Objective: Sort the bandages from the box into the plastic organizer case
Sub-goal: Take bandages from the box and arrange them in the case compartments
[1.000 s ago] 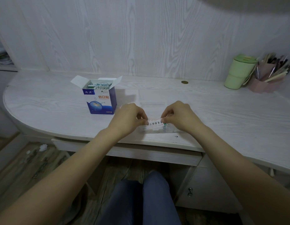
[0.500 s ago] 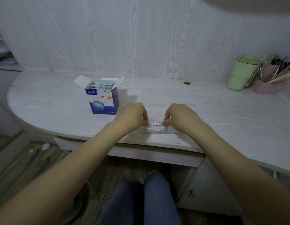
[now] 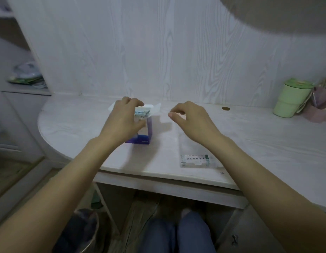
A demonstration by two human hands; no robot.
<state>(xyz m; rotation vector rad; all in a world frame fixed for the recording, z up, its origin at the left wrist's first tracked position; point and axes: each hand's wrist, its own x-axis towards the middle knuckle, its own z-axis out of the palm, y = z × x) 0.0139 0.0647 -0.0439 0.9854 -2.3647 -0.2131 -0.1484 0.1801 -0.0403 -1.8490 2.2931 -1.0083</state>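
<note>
The blue and white bandage box [image 3: 146, 136] stands open on the white desk [image 3: 268, 139], its flaps up. My left hand [image 3: 122, 121] is over its open top, fingers and thumb curled round the wrapped bandages [image 3: 142, 113] that stick out of it. My right hand [image 3: 191, 119] hovers to the right of the box with fingers loosely curled and nothing in them. The clear plastic organizer case [image 3: 197, 160] lies flat near the desk's front edge, under my right forearm, with a printed bandage inside. The image is motion-blurred.
A green lidded cup [image 3: 290, 101] and a pink pen holder [image 3: 321, 106] stand at the back right. A small brown disc [image 3: 225, 108] lies by the wall. A side shelf with bags [image 3: 27, 73] is at the left. My knees are under the desk.
Both hands left the case, where they had pressed a bandage down. My left hand moved up to the box top and my right hand rose beside it. The view shifted right and down.
</note>
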